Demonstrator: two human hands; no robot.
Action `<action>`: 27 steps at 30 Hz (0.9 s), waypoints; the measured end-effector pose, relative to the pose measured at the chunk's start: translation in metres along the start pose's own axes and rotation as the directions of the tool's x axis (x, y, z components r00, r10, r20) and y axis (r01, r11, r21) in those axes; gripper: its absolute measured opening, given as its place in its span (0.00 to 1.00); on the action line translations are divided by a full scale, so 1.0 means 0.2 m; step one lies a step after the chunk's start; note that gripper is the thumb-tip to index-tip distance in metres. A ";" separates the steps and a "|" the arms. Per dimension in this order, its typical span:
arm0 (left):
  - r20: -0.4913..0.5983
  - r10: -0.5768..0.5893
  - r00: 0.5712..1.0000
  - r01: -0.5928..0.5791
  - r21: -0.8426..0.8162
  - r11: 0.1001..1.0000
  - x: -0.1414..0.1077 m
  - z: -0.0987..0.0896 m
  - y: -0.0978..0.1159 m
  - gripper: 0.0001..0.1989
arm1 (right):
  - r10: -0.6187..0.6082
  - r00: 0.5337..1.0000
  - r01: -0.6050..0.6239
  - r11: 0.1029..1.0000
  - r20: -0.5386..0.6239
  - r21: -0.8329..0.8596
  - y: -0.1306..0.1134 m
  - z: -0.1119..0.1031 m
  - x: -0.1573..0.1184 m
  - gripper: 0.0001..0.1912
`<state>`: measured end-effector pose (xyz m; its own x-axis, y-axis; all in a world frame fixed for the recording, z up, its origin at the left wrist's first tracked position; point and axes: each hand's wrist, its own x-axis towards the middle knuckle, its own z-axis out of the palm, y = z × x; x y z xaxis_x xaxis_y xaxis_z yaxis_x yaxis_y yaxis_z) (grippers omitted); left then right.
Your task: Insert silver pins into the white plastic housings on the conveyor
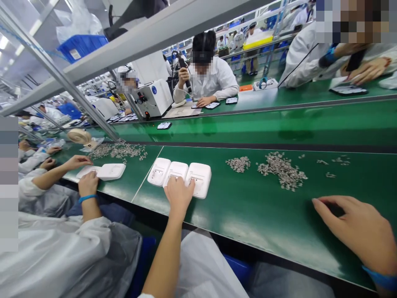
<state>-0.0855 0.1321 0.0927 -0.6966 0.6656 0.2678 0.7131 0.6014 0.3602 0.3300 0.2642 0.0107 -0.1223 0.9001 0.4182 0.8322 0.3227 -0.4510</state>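
Observation:
Three white plastic housings lie side by side on the green bench: a left one (159, 171), a middle one (179, 167) and a right one (203, 176). My left hand (179, 194) rests over the lower part of the middle and right housings, fingers apart and touching them, holding nothing. Over the bench at the right is my right hand (353, 225), its thumb and index finger curved toward each other; what lies between the fingertips, if anything, is too small to make out. Small metal parts form a large pile (283, 170) and a smaller pile (238, 164) beyond my hands.
At the left, a neighbour's hands work at white housings (112, 171) beside another metal-parts pile (124, 150) and a beige fan (79, 136). A green conveyor (248, 128) runs behind the bench. Across it, people handle dark-edged devices (349, 89). A metal beam crosses overhead.

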 end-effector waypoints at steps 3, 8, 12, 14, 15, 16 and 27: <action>-0.077 -0.046 0.996 0.035 -0.146 0.989 0.04 -0.03 -0.02 0.10 | -0.006 1.000 0.006 1.000 0.019 0.027 -0.01 0.00 0.02 0.20; 0.063 0.232 0.971 -0.136 -0.649 0.748 -0.23 0.01 0.30 0.16 | 0.133 0.982 -0.072 0.922 -0.137 0.380 -0.32 -0.15 -0.08 0.13; 0.173 0.691 0.702 0.178 -0.982 0.065 -0.52 0.09 0.60 0.21 | -0.082 0.991 0.131 0.800 -0.109 0.586 -0.67 -0.27 -0.21 0.08; 0.171 0.818 0.550 0.219 -0.974 0.056 -0.59 0.12 0.69 0.29 | -0.051 0.990 0.119 0.801 -0.131 0.587 -0.75 -0.27 -0.25 0.09; 0.174 0.863 0.475 0.205 -0.975 0.083 -0.60 0.14 0.73 0.33 | -0.017 0.989 0.100 0.815 -0.149 0.571 -0.75 -0.26 -0.26 0.11; 0.182 0.896 0.406 0.184 -0.976 0.115 -0.60 0.16 0.76 0.37 | 0.018 0.985 0.080 0.832 -0.172 0.548 -0.75 -0.26 -0.26 0.11; 0.120 0.989 0.090 -0.612 -0.777 0.150 -0.36 0.43 0.96 0.33 | -0.004 0.973 0.082 0.940 -0.230 0.330 -0.39 -0.25 -0.12 0.10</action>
<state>0.1091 0.2372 0.0666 0.6515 0.7077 0.2734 0.4721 -0.6603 0.5841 0.2952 0.2030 0.0755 0.0023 0.8073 0.5902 0.5942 0.4736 -0.6501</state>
